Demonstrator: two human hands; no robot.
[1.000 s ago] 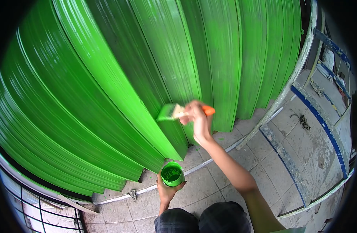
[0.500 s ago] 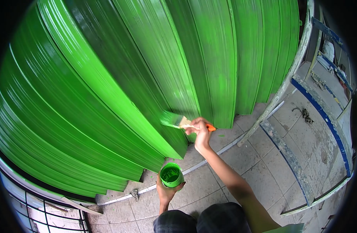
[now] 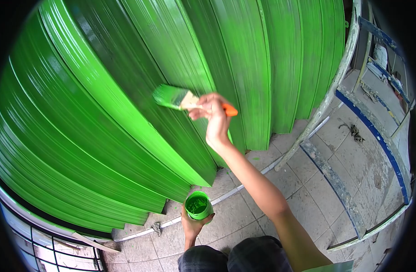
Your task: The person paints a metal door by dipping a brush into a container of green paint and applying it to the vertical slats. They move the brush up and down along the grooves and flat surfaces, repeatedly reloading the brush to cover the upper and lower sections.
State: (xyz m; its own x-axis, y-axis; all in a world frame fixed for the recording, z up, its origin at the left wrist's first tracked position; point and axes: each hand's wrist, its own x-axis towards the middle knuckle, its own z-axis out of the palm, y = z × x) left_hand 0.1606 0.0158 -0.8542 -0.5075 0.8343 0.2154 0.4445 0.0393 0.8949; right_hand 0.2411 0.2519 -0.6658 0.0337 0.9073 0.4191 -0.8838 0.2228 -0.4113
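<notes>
Green-coated brush (image 3: 177, 98), one, gripped in right hand (image 3: 213, 112); one cup (image 3: 208, 210) in left hand (image 3: 192, 225).

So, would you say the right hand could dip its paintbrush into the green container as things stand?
Probably yes: the green container is open in the left hand, its mouth uncovered, and nothing visible lies between it and the paintbrush in the right hand.

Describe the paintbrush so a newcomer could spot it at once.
Find the ridged green panel filling the upper view. In front of it the right hand grips the paintbrush. Its orange handle end sets it apart from the green paint container in the left hand.
</notes>
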